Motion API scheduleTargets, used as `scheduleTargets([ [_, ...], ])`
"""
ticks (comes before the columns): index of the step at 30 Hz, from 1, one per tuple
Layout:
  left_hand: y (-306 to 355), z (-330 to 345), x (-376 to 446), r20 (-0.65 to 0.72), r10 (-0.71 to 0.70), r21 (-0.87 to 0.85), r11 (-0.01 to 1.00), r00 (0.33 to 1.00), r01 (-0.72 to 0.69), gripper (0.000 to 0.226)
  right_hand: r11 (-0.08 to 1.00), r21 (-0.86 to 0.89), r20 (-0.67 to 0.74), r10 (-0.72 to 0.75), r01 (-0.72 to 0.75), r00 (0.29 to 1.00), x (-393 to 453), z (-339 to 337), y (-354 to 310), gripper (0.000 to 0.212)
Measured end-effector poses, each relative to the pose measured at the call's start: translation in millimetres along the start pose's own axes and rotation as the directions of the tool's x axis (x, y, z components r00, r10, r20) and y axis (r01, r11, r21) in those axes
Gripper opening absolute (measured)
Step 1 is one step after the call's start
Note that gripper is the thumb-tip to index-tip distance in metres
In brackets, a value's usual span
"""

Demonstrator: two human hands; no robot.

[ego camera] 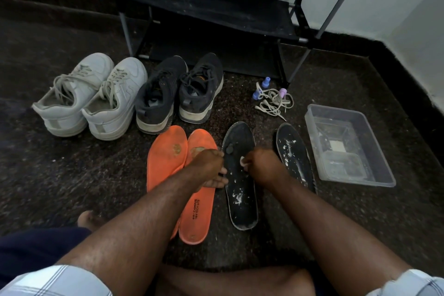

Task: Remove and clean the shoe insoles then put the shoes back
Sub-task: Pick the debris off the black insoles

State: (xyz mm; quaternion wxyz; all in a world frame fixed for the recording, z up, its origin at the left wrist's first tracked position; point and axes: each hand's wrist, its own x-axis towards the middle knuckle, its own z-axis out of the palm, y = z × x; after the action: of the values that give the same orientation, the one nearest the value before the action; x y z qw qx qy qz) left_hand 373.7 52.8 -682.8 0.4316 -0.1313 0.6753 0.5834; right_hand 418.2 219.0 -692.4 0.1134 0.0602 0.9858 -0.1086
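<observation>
While your right hand [260,163] pinches a small white wad [243,160], left hand [211,170] fingers flat, pin the thin, floppy black foam insole [240,199] at its 9 o'clock edge.

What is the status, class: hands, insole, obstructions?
Left hand steadying black insole edge. Right hand pinching white wipe on it. White residue remains. Nothing obstructing.

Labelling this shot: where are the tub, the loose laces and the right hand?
tub [386,176], head view, near rim
laces [272,101], head view, tangle's middle
right hand [260,163], head view, back of hand
</observation>
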Motion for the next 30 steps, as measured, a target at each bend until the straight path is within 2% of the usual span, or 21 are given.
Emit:
scheduleTargets([
  [3, -1, 0, 0, 0.000, 0.009, 0.002, 1.000, 1.000, -0.009, 0.031, 0.999, 0.031, -0.032, 0.043, -0.042, 0.999, 2, -3, 6, 0.013],
  [8, 0, 0, 0, 0.002, 0.003, 0.010, 1.000, 1.000, -0.003, 0.031, 0.998, 0.024, 0.041, -0.058, 0.057, 0.997, -5, 2, -4, 0.022],
  [12, -2, 1, 0, 0.008, 0.001, 0.013, 1.000, 1.000, -0.002, 0.033, 0.992, 0.114, -0.071, 0.058, -0.050, 0.996, 1, -5, 2, 0.020],
  [17, 0, 0, 1, 0.010, 0.004, 0.013, 1.000, 1.000, -0.004, 0.034, 0.999, 0.046, 0.057, -0.024, 0.021, 0.998, -9, 5, -8, 0.019],
  [18, 0, 0, 1, 0.009, 0.006, 0.008, 1.000, 1.000, -0.006, 0.034, 0.998, 0.049, 0.044, -0.034, 0.032, 0.998, -8, 5, -6, 0.019],
  [21, -1, 1, 0, 0.015, 0.007, 0.012, 1.000, 1.000, -0.007, 0.034, 0.997, 0.053, -0.052, 0.054, -0.052, 0.997, -4, -2, 0, 0.019],
  [23, -2, 1, 0, 0.017, 0.005, 0.011, 1.000, 1.000, -0.005, 0.035, 0.997, 0.011, -0.055, 0.076, -0.076, 0.996, -5, 1, -1, 0.018],
  [27, 0, 0, 1, 0.020, 0.001, 0.002, 1.000, 1.000, -0.002, 0.035, 0.999, -0.050, 0.019, -0.017, 0.018, 1.000, -12, 8, -10, 0.020],
  [30, 0, 0, 0, 0.024, 0.004, 0.016, 1.000, 1.000, -0.005, 0.035, 1.000, 0.008, -0.050, -0.009, 0.010, 0.999, -5, 4, -2, 0.017],
])
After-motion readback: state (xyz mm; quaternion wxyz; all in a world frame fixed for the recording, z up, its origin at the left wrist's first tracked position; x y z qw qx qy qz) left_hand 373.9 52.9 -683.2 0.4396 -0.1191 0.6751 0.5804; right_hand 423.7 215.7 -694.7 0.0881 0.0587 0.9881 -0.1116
